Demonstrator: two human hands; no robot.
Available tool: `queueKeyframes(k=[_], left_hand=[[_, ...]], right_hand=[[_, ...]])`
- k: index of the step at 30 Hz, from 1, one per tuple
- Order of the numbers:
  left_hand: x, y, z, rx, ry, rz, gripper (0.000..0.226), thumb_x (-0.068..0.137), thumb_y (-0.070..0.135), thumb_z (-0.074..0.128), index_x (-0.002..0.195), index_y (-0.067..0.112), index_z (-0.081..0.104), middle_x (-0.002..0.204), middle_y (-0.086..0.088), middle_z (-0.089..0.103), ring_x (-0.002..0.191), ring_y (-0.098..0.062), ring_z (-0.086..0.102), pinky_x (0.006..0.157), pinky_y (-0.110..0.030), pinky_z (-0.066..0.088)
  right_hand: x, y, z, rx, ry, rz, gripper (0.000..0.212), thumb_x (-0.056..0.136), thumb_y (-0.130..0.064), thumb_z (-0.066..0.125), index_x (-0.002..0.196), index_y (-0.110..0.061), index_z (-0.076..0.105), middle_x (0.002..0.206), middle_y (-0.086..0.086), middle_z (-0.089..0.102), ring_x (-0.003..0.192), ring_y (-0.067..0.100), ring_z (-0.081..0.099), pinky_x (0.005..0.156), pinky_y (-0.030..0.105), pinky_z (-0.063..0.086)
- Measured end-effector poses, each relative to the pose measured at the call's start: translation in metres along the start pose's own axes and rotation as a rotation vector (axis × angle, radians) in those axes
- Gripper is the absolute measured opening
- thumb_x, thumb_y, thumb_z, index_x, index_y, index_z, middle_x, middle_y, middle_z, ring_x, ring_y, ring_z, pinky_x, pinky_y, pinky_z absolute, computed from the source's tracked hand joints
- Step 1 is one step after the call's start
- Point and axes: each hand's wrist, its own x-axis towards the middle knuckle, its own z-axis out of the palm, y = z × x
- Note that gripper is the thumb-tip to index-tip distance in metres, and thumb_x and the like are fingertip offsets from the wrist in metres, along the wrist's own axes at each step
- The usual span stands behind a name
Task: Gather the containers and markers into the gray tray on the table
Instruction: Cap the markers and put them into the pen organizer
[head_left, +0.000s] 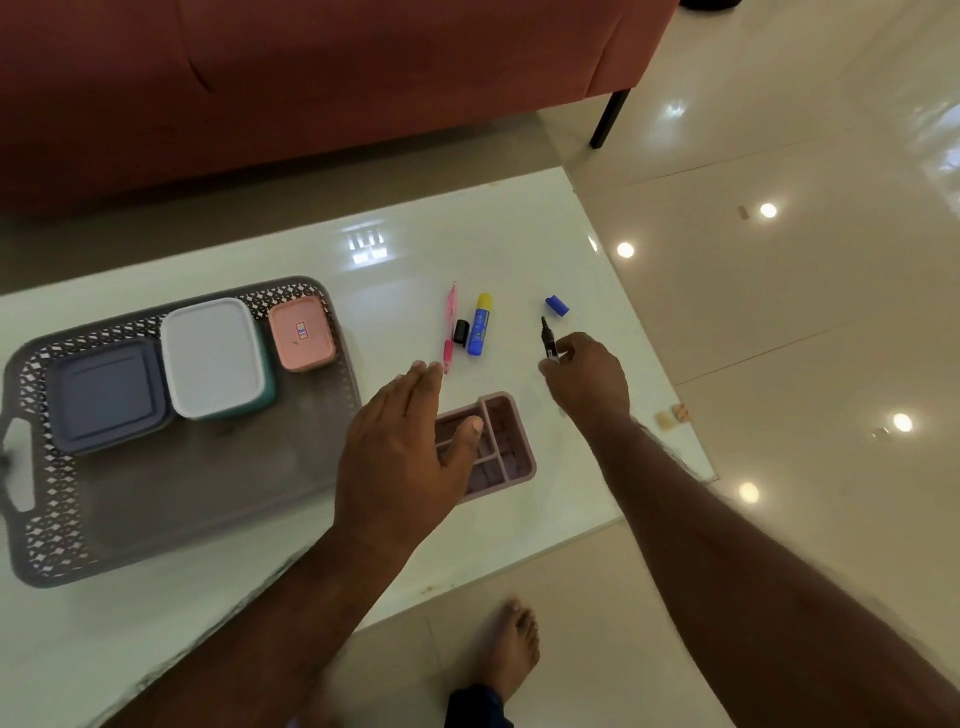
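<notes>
The gray tray (171, 499) lies at the table's left and holds a dark blue container (106, 397), a white-lidded container (213, 356) and a small pink container (302, 335). My right hand (587, 376) pinches an uncapped black marker (548, 340), tip pointing away. A blue cap (557, 305) lies just beyond it. A pink pen (450, 327), a black cap (461, 332) and a blue and yellow marker (480, 325) lie mid-table. My left hand (402, 452) hovers with straight fingers over a mauve divided organizer (511, 441), partly hiding it.
The white glossy table (519, 249) ends close on the right and near side, with tiled floor (779, 312) beyond. A red sofa (311, 78) stands behind the table. My bare foot (506, 649) is on the floor below the table's edge.
</notes>
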Motion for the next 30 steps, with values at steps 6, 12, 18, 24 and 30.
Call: queueKeyframes(k=[6,12,18,24,30], left_hand=[[0.015,0.002,-0.013,-0.12,0.054,-0.06,0.062,0.092,0.057,0.052,0.139,0.016,0.051,0.134,-0.004,0.06,0.118,-0.022,0.058,0.095,-0.037,0.048],[0.033,-0.004,-0.031,-0.239,0.066,-0.132,0.041,0.094,0.053,0.052,0.129,0.031,0.054,0.097,0.01,0.067,0.081,-0.01,0.063,0.061,-0.024,0.044],[0.031,-0.034,-0.03,-0.315,0.012,-0.27,0.038,0.093,0.061,0.034,0.1,0.03,0.054,0.084,0.004,0.068,0.074,-0.018,0.068,0.067,-0.048,0.055],[0.02,-0.054,-0.027,-0.278,0.071,-0.305,0.024,0.098,0.047,0.037,0.107,0.028,0.047,0.088,0.002,0.066,0.078,-0.024,0.065,0.074,-0.047,0.054],[0.015,-0.056,-0.027,-0.28,0.083,-0.28,0.03,0.098,0.045,0.036,0.112,0.022,0.049,0.088,0.0,0.065,0.082,-0.026,0.063,0.075,-0.046,0.053]], right_hand=[[-0.043,-0.072,-0.026,0.448,-0.046,-0.213,0.021,0.082,-0.024,0.072,0.102,-0.019,0.066,0.085,-0.008,0.067,0.078,0.011,0.067,0.069,0.031,0.056],[-0.064,-0.13,-0.034,0.674,-0.435,-0.26,0.022,0.079,-0.011,0.077,0.095,-0.001,0.066,0.084,0.018,0.072,0.075,0.03,0.073,0.069,0.042,0.062],[-0.045,-0.125,-0.028,0.504,-0.512,-0.252,0.02,0.084,-0.014,0.075,0.103,-0.007,0.071,0.088,0.008,0.075,0.084,0.025,0.074,0.076,0.04,0.062],[0.019,-0.09,0.009,-0.272,-0.121,-0.343,0.032,0.086,-0.029,0.066,0.118,-0.023,0.067,0.108,-0.004,0.068,0.1,0.019,0.063,0.075,0.025,0.043],[0.031,-0.096,0.047,-0.543,-0.146,-0.499,0.045,0.084,-0.04,0.071,0.123,-0.019,0.063,0.111,0.003,0.055,0.103,0.022,0.059,0.073,0.032,0.049]])
